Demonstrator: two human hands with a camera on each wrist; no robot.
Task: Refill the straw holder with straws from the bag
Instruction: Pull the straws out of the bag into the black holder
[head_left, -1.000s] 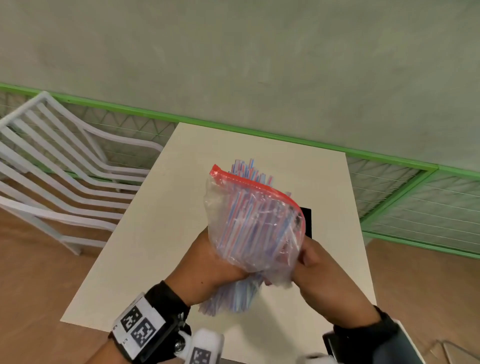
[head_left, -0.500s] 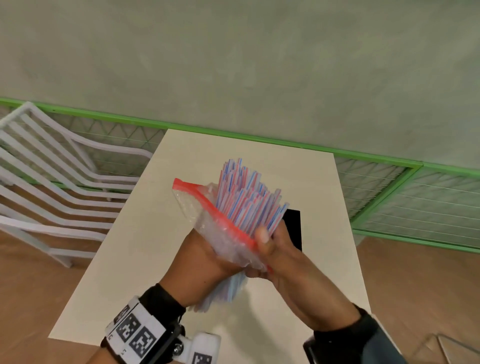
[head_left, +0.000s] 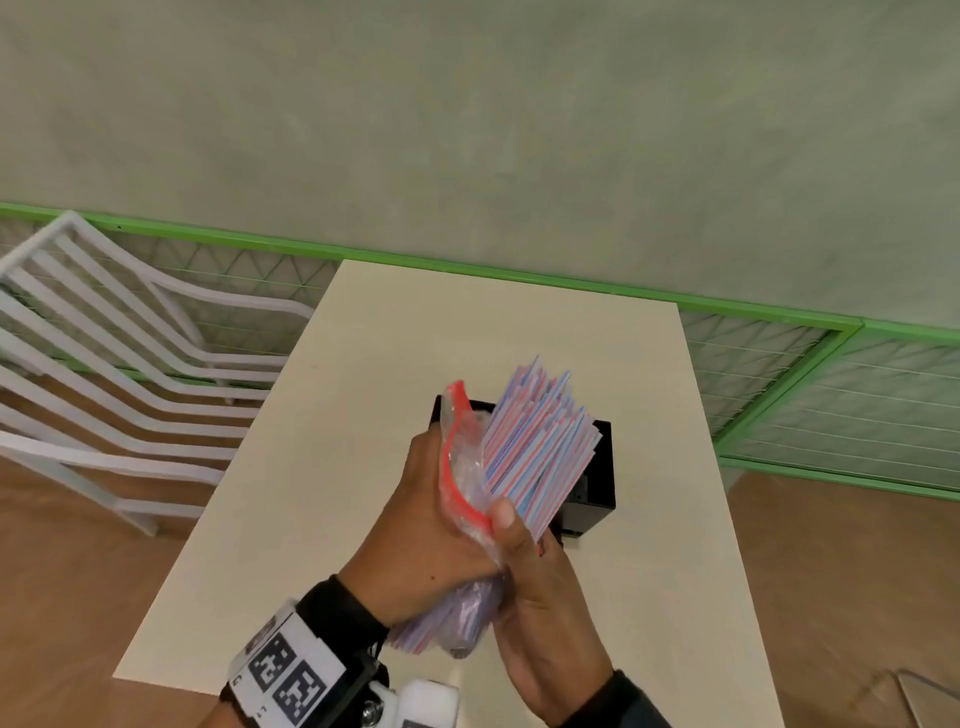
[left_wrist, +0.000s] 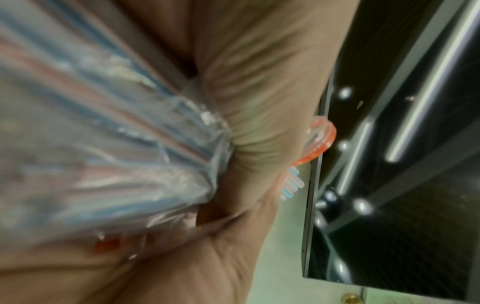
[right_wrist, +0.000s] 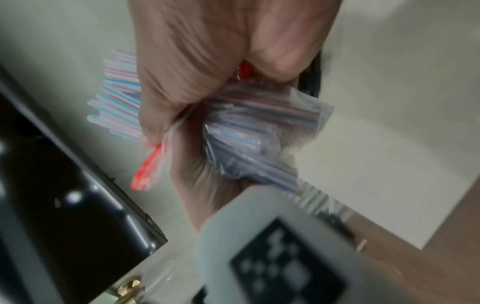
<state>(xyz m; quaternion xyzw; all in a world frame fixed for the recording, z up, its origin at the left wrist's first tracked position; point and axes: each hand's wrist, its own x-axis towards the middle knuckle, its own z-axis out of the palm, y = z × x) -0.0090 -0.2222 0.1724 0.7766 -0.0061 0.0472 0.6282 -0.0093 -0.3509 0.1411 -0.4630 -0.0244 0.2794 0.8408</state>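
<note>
Chair slats (head_left: 104, 364) in white stand off the table's left edge, and bare cream table (head_left: 322, 467) stretches between them and my hands. My left hand (head_left: 431, 525) is wrapped round the middle of the clear bag (head_left: 465, 470), fingers curled tight on the plastic and on the straws inside; its red zip edge (head_left: 453, 467) is peeled down and curls beside my knuckles. The straws (head_left: 540, 447), striped red, blue and white, fan up and rightward out of the open mouth, their tips uneven, and their lower ends bulge the bag below my palms. My right hand (head_left: 540, 587) pinches the bag's near lip, thumb pressed over the red strip. Behind the fan, touching nothing I hold, sits the black straw holder (head_left: 597, 493) on the table, close to the right edge, with a strip of bare top beyond it.
</note>
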